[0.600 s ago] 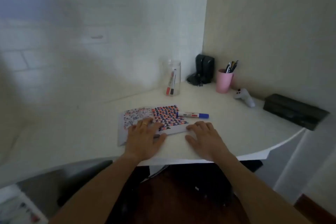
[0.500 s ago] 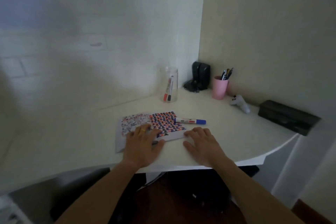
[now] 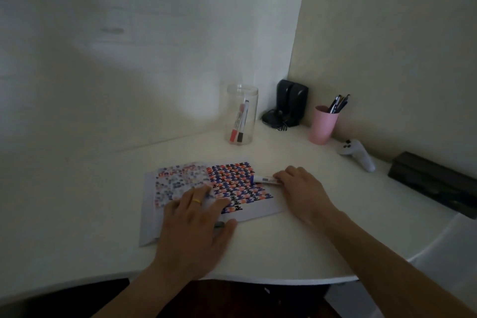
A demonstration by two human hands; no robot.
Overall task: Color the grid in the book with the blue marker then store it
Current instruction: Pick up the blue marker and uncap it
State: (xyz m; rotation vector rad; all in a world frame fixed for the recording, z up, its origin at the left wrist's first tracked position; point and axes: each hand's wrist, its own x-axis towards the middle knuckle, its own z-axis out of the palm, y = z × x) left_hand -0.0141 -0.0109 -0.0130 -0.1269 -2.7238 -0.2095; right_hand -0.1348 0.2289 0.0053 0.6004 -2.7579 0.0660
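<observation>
An open book lies on the white desk, its right page filled with a blue, red and black grid. My left hand presses flat on the book's lower left part, a ring on one finger. The blue marker lies at the grid's right edge, tip end pointing left. My right hand covers the marker's right end, fingers closed over it. A clear jar holding a red and a black marker stands behind the book.
In the corner stand black speakers and a pink cup of pens. A white controller and a long black box lie along the right wall. The desk's curved front edge runs under my forearms.
My right hand moved forward from the desk below the book onto the blue marker's right end. My left hand stayed on the book. The camera tilted down and closer.
</observation>
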